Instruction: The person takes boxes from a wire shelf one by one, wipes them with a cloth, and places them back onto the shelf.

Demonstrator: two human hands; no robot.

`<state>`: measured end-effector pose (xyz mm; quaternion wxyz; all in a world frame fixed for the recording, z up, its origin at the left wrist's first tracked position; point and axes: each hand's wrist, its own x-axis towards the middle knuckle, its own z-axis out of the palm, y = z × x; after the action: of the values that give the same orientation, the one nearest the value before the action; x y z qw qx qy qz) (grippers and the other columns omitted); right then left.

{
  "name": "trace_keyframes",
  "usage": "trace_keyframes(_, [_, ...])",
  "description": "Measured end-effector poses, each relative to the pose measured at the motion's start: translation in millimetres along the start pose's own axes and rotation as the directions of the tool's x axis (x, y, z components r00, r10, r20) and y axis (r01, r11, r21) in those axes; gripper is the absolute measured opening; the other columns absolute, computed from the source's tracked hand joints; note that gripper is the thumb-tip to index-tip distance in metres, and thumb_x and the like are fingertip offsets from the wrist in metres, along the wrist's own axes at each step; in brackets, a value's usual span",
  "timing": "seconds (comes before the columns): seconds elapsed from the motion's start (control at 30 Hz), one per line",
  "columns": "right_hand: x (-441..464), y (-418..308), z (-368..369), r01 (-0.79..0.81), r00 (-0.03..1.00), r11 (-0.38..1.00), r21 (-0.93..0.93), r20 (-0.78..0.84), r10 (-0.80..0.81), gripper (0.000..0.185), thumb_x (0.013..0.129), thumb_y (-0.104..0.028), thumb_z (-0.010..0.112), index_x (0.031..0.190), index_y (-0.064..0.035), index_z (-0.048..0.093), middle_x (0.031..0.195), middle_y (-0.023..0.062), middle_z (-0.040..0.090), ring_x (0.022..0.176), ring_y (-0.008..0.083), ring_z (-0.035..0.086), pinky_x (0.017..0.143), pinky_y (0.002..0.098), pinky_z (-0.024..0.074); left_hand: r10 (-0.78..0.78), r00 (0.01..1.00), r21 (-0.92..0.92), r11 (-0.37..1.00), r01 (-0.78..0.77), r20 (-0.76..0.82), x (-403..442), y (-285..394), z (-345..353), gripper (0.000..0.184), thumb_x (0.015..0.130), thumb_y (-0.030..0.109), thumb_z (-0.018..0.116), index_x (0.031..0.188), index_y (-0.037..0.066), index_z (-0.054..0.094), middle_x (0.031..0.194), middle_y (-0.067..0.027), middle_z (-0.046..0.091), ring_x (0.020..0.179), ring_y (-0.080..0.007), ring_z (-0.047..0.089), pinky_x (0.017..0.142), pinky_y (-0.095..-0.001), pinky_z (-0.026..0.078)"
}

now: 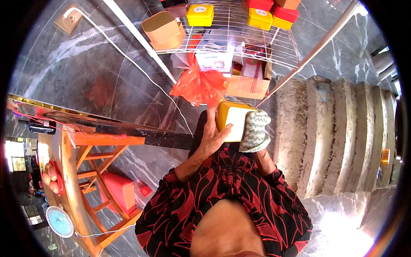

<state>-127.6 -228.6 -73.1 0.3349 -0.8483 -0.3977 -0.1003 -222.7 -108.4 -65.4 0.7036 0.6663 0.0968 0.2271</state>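
While the left hand (209, 136) curls around one side of the yellow box (232, 123), thumb on its bright white face, the right hand (256, 128), under a striped knit covering (252, 143), rests against the opposite side, its finger closure hidden. The box sits before the patterned shirt (231, 169). Left of the box, an orange wooden frame (107, 140) stands on veined floor (156, 162); just beyond it, a red plastic bag (201, 85) partly blocks the wire rack (141, 43).
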Motion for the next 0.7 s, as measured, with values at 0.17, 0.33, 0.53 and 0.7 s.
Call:
trace_keyframes(0.17, [4.8,5.5,-4.1,-0.088,0.996,0.989,0.122,-0.009,0.090,0.024,0.073,-0.002,0.050,0.096,0.0022,0.057,0.089,0.0148,0.055,0.089,0.0236,0.052,0.081,0.0363,0.0401,-0.099,0.990,-0.034,0.994,0.103,0.101,-3.6,-10.6,-4.5,0.067,0.082,0.012,0.062,0.134,0.004,0.022,0.122,-0.0132,0.045,0.110,-0.0185,0.045,0.093,-0.0334,0.038])
trace_keyframes(0.33, [4.8,2.3,-13.1,-0.107,0.994,0.975,0.193,0.032,0.102,0.025,0.073,-0.003,0.050,0.097,0.0021,0.056,0.090,0.0146,0.055,0.090,0.0238,0.052,0.082,0.0363,0.0400,-0.240,0.960,-0.381,0.882,0.279,0.145,-0.9,-20.9,-12.0,0.058,0.083,0.016,0.057,0.133,0.004,0.030,0.117,-0.0098,0.049,0.105,-0.0150,0.049,0.090,-0.0306,0.040])
trace_keyframes(0.53, [2.6,2.8,-24.3,-0.118,0.993,0.964,0.236,0.059,0.107,0.025,0.073,-0.003,0.050,0.098,0.0021,0.056,0.090,0.0144,0.055,0.090,0.0242,0.052,0.081,0.0364,0.0398,-0.371,0.880,-0.723,0.514,0.461,0.297,-5.1,-28.0,-8.4,0.052,0.087,0.028,0.047,0.130,0.001,0.038,0.122,-0.0141,0.051,0.104,-0.0255,0.054,0.086,-0.0419,0.042])
trace_keyframes(0.7, [-2.2,0.9,-34.1,-0.128,0.991,0.956,0.265,0.082,0.110,0.026,0.074,-0.003,0.050,0.098,0.0021,0.055,0.090,0.0142,0.055,0.089,0.0245,0.052,0.081,0.0365,0.0397,-0.408,0.800,-0.665,0.450,0.596,0.441,-36.8,-57.8,3.4,0.046,0.088,0.019,0.052,0.128,0.001,0.040,0.124,-0.0126,0.050,0.105,-0.0285,0.056,0.082,-0.0443,0.049])
